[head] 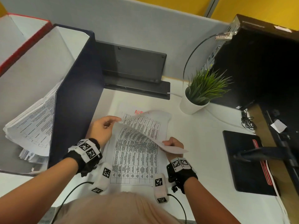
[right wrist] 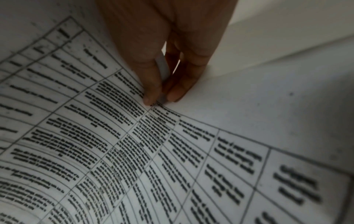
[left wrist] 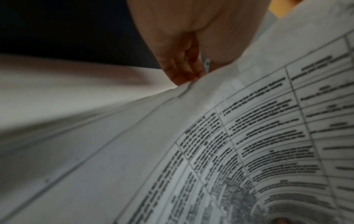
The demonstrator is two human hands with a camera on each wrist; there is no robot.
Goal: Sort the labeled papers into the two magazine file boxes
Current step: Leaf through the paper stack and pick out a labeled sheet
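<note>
Both my hands are pinching the top sheet [head: 142,126], left hand [head: 101,128] nearer the navy file box [head: 76,97] lying leftward.

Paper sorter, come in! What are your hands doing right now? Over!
Both hands lifting top sheet: left hand pinches its far corner, right hand its near edge. Stack on desk. Navy file box holds papers. Nothing blocking.

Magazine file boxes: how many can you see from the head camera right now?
2. The red-edged box stands at the far left; the dark blue box, holding papers, stands beside it, next to the left hand. Neither shows fully.
</note>
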